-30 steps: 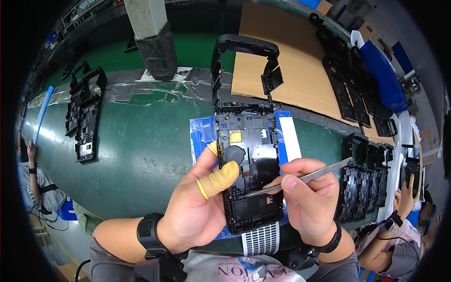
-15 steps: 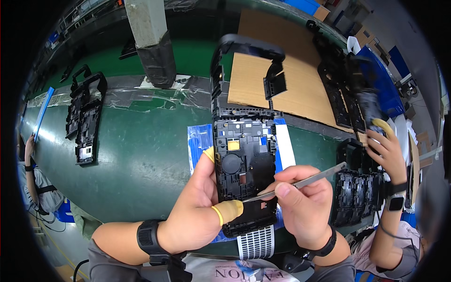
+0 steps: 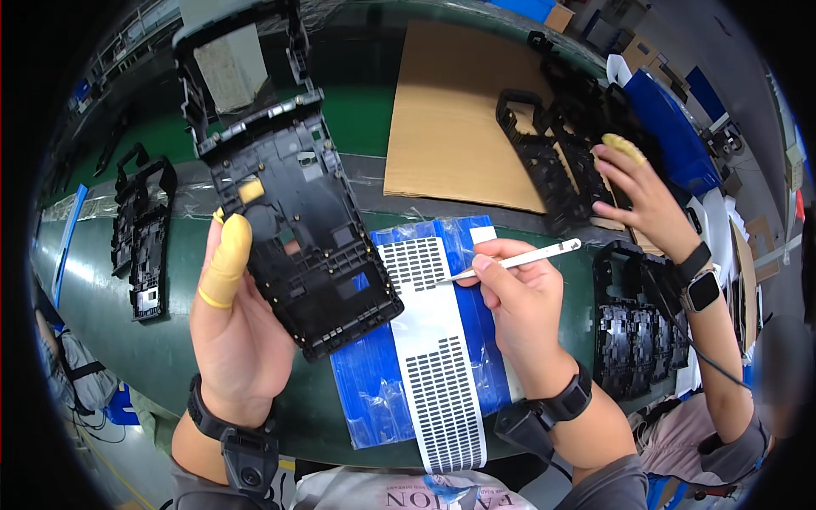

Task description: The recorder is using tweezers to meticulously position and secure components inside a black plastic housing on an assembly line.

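Note:
My left hand [image 3: 246, 344], with a yellow finger cot on its thumb, grips a black plastic housing [image 3: 327, 263] by its left edge and holds it tilted above the bench. The housing has an open loop frame at its far end and cut-outs in its body. In my right hand [image 3: 529, 310] is a pair of tweezers [image 3: 535, 254], pinched between thumb and fingers. Their tip meets a white sheet [image 3: 429, 314] bearing rows of small black stickers, with a bare band across its middle. Beneath the sheet lies a blue plastic board [image 3: 367, 387] wrapped in clear film.
Two black housings [image 3: 149, 234] lie at the left, and several [image 3: 633, 331] at the right. A co-worker's hand [image 3: 642, 191] touches black housings beside a cardboard sheet [image 3: 455, 127]. A pillar [image 3: 231, 72] stands at the far side of the green bench [image 3: 289, 433].
My left hand has lifted the housing up and leftward off the blue board, uncovering the sticker sheet. The tweezers have moved from the housing to the sheet. The co-worker's hand has shifted left.

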Demonstrator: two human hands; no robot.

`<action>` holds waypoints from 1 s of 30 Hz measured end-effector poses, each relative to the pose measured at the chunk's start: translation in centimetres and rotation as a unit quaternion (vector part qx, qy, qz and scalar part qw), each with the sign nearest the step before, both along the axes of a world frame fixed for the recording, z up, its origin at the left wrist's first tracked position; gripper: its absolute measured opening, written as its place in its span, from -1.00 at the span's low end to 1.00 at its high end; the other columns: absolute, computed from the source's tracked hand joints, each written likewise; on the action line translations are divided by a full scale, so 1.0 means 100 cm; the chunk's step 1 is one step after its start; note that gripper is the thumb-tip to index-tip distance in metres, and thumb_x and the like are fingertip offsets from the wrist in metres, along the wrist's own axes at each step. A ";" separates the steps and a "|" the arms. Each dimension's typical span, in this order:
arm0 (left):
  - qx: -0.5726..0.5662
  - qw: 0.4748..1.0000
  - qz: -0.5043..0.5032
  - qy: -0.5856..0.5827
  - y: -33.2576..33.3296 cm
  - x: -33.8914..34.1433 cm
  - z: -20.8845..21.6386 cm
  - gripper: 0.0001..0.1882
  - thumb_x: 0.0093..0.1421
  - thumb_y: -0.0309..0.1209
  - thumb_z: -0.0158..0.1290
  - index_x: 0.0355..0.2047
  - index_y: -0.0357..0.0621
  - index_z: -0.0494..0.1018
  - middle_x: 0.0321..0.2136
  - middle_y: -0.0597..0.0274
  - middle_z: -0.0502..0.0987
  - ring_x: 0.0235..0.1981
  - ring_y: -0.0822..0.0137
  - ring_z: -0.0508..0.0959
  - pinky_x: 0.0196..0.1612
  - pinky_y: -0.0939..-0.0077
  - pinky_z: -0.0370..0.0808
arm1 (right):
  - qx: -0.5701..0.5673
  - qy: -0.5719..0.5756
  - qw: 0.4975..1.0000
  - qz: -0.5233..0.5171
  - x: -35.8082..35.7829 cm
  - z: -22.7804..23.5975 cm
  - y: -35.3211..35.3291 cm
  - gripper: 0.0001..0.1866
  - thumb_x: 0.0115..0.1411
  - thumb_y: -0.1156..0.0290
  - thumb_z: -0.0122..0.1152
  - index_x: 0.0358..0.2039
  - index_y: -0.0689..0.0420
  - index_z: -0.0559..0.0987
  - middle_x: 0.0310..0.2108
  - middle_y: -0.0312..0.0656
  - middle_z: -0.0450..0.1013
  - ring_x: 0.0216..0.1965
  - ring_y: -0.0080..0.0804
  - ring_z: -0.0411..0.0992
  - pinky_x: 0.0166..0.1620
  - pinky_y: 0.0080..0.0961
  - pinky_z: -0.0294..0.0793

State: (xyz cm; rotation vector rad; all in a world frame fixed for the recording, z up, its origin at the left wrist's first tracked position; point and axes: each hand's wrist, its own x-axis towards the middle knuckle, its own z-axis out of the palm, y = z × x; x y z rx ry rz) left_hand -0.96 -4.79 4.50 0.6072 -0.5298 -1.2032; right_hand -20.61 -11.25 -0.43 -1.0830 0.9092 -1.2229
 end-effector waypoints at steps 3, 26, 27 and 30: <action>0.039 0.999 0.010 0.028 0.001 0.001 -0.006 -0.65 0.13 -0.32 -0.20 -0.08 -0.16 0.19 -0.18 0.27 0.34 -0.16 0.38 0.35 -0.07 0.45 0.27 | 0.001 -0.011 1.000 0.008 -0.004 -0.011 -0.004 -0.85 -0.05 0.60 0.05 -0.40 0.32 0.41 -0.62 -0.20 0.39 -0.64 -0.69 0.30 -0.61 -0.86 0.16; 0.107 0.992 -0.063 -0.020 0.002 -0.013 -0.018 -0.71 0.13 -0.33 -0.20 -0.14 -0.12 0.19 -0.23 0.22 0.34 -0.21 0.36 0.36 -0.15 0.40 0.34 | 0.068 -0.080 0.993 0.047 -0.014 0.021 0.009 -0.79 -0.06 0.63 0.03 -0.34 0.36 0.39 -0.60 -0.12 0.40 -0.70 -0.68 0.21 -0.61 -0.83 0.15; 0.110 0.990 -0.082 -0.011 0.004 -0.016 -0.018 -0.71 0.12 -0.34 -0.20 -0.13 -0.11 0.19 -0.23 0.22 0.34 -0.21 0.35 0.36 -0.15 0.39 0.34 | 0.049 -0.087 0.994 0.036 -0.015 0.027 0.016 -0.79 -0.06 0.63 0.02 -0.33 0.36 0.38 -0.59 -0.11 0.40 -0.69 -0.68 0.20 -0.60 -0.82 0.17; 0.133 0.981 -0.137 0.036 0.014 -0.028 -0.017 -0.64 0.11 -0.31 -0.17 -0.08 -0.13 0.14 -0.20 0.19 0.32 -0.19 0.33 0.36 -0.11 0.38 0.31 | -0.033 -0.128 0.990 0.050 -0.007 0.042 0.042 -0.78 -0.03 0.63 0.03 -0.31 0.36 0.36 -0.52 -0.06 0.42 -0.55 -0.57 0.36 -0.39 -0.72 0.35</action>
